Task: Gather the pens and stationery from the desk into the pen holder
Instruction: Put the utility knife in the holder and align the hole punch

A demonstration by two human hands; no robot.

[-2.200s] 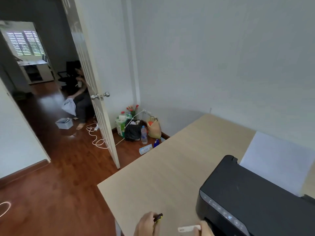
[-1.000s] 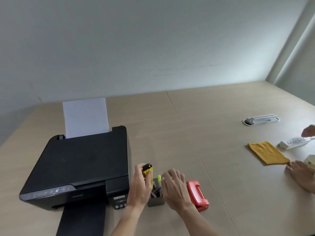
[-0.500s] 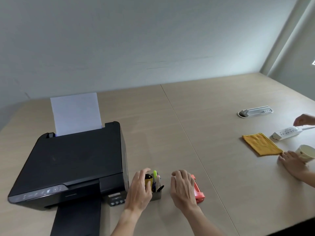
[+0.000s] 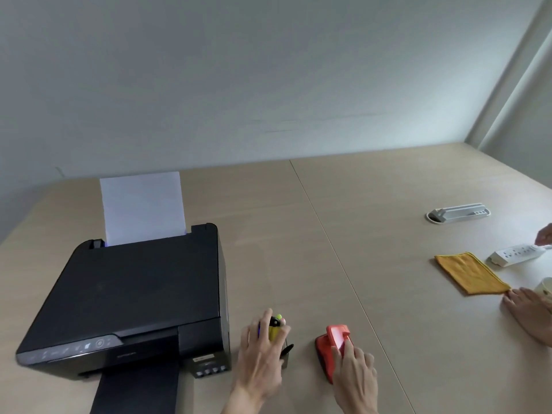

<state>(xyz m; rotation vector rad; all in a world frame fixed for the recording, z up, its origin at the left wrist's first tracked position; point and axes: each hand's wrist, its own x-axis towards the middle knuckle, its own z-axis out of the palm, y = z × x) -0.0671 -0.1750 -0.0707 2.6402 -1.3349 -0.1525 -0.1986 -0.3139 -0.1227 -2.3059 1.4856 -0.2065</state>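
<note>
A small grey pen holder (image 4: pixel 286 359) stands on the desk just right of the printer, with a green-tipped pen (image 4: pixel 279 317) and dark pens sticking out. My left hand (image 4: pixel 261 358) covers most of the holder, and its thumb and forefinger pinch a yellow cutter (image 4: pixel 273 332) that stands in it. To the right of the holder lies a red stapler (image 4: pixel 334 342). My right hand (image 4: pixel 354 373) grips its near end, fingers on top of it.
A black printer (image 4: pixel 134 297) with a white sheet (image 4: pixel 143 206) fills the left of the desk. At the right are a yellow cloth (image 4: pixel 470 273), a white power strip (image 4: pixel 515 254), a desk socket box (image 4: pixel 458 212) and another person's hand (image 4: pixel 530 315) by a cup (image 4: pixel 546 286).
The view swung from the doorway to the desk. My left hand lowered the yellow cutter into the pen holder. My right hand moved right off the holder and took hold of the red stapler.
</note>
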